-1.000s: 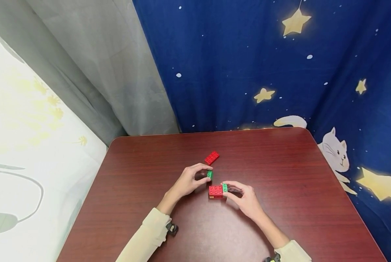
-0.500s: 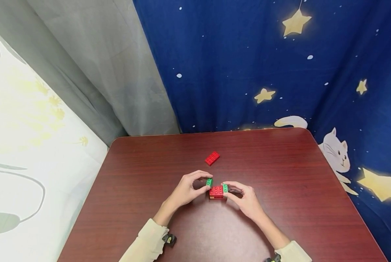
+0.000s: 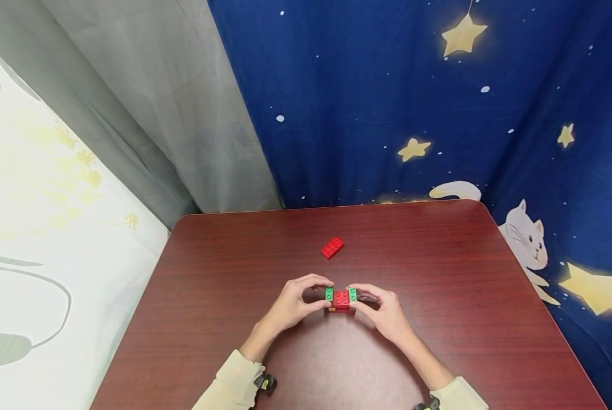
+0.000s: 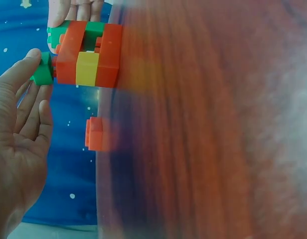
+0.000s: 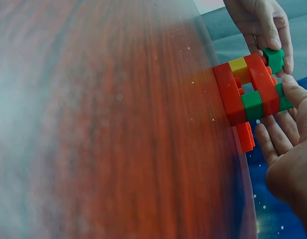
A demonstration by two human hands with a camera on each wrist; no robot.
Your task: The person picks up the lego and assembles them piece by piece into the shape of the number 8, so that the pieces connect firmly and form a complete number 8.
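A stack of toy building bricks stands on the table in front of me. Its upper red brick (image 3: 341, 299) and lower red brick (image 5: 228, 94) have a yellow brick (image 4: 87, 68) and a green brick (image 5: 252, 105) between them, with a gap in the middle. My left hand (image 3: 292, 304) pinches a small green brick (image 4: 43, 68) over the stack's left end; red studs show beneath it in the left wrist view. On the right end, my right hand (image 3: 385, 310) pinches another small green brick (image 3: 353, 294) between thumb and fingers, right at the upper red brick.
Farther back on the dark red wooden table (image 3: 224, 245) lies a loose red brick (image 3: 332, 248). A blue star-patterned curtain (image 3: 357, 114) and a grey curtain (image 3: 183, 114) hang behind the table's far edge.
My left hand has come toward me with its green brick, from behind the stack to over its left end. The right hand has stayed at the right end.
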